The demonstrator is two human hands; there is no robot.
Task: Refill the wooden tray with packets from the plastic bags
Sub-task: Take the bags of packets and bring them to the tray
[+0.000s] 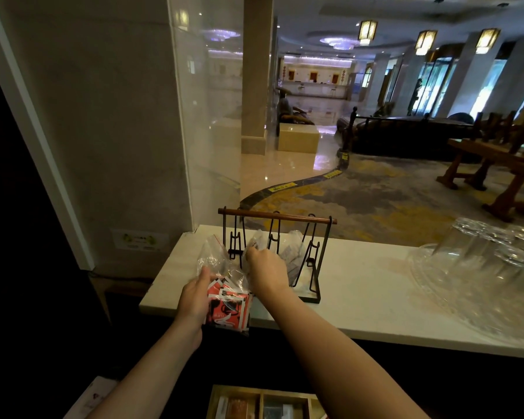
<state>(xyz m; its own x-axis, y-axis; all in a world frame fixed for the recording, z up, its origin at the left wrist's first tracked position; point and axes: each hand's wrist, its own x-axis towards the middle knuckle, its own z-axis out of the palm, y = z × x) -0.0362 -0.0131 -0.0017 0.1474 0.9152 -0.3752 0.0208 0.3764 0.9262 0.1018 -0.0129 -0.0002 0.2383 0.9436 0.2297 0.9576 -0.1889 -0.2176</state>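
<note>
Packets (229, 306) in red, white and black wrappers sat bunched inside a clear plastic bag (215, 267) at the front left corner of the white counter (360, 291), the bag's lower end hanging a little over the counter's near edge. The left hand (195, 297) was closed on the bag's left side, fingers pressed into the plastic beside the packets. The right hand (265, 267) reached over the bag toward a second clear bag (256, 241), its fingertips pinched together on that bag's crumpled top; whether it gripped only the plastic or something inside could not be told. A third bag (294, 252) with pale packets stood just to the right of that hand. All three bags crowded around a black wire rack (313, 267) with a wooden top bar (277, 216), the second and third standing within its frame (the hanging wire loops partly hid them). Wooden tray (262, 402) compartments showed at the bottom edge of the view, below the counter and well apart from both hands, with a few packets lying in them, too dim to read. Upturned clear glasses (478, 246) stood on a glass platter (466, 291) at the counter's right end.
</note>
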